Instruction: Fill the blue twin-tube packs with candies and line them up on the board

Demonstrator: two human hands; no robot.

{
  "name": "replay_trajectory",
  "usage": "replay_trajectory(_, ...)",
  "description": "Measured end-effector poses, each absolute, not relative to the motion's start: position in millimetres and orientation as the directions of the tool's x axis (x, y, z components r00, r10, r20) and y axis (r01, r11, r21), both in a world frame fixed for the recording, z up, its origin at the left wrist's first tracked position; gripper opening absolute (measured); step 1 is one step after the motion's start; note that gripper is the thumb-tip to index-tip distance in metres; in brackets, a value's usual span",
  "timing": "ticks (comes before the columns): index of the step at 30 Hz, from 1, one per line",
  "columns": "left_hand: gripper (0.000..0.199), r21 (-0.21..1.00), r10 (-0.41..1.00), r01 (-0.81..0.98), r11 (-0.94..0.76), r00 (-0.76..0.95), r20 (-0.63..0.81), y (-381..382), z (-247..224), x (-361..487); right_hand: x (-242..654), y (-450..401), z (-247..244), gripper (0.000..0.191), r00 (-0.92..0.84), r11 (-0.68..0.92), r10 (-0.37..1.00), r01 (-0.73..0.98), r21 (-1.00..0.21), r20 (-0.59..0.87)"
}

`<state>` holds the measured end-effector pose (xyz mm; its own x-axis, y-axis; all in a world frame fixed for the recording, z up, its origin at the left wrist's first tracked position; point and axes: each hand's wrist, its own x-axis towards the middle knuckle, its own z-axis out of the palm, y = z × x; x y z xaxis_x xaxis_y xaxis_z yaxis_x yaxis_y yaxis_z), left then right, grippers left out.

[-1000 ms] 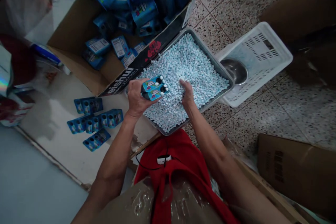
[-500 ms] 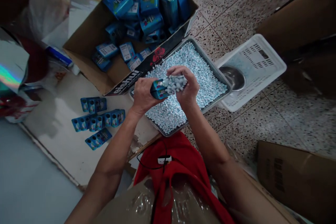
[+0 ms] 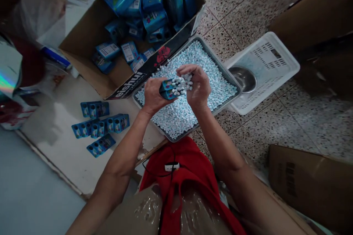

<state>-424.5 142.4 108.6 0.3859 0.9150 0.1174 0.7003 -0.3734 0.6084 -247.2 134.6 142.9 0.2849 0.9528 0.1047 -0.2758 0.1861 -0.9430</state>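
Over the tray, my left hand [image 3: 154, 96] is closed around small blue candy boxes [image 3: 166, 89], seemingly two held side by side, with their openings toward my right hand. My right hand [image 3: 200, 87] is cupped beside them, fingers curved, and holds small white and pale-blue candies [image 3: 187, 80]. Candies spill between the palm and the box openings, and several lie at the openings. Below both hands is a grey metal tray [image 3: 240, 93] full of the same candies [image 3: 179, 117]. How full the boxes are inside is hidden.
A large cardboard box [image 3: 79, 69] of blue cartons stands behind the tray. Several small blue boxes [image 3: 100, 145] stand in rows on the table [image 3: 55, 147] at left. To the right are a white plastic basket [image 3: 264, 80] with a metal bowl [image 3: 244, 79] and a cardboard carton [image 3: 309, 180].
The pile of candies in my right hand has shrunk, and its palm now shows more. More candies lie at the box openings. The view has shifted slightly.
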Motion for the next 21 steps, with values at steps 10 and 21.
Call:
replay_trajectory(10,0.077,0.665,0.941,0.687,-0.294,0.329,0.076,148.0,105.5,-418.5,-247.6,119.3,167.1,0.065,0.239,-0.040,0.965,-0.288,-0.957,-0.113)
replay_trajectory(21,0.103,0.910,0.969,0.406,-0.083,0.246,-0.022,119.2,89.6,-454.8,-158.0,141.5,6.6,0.030,0.377,-0.290,0.923,0.551,-0.783,-0.077)
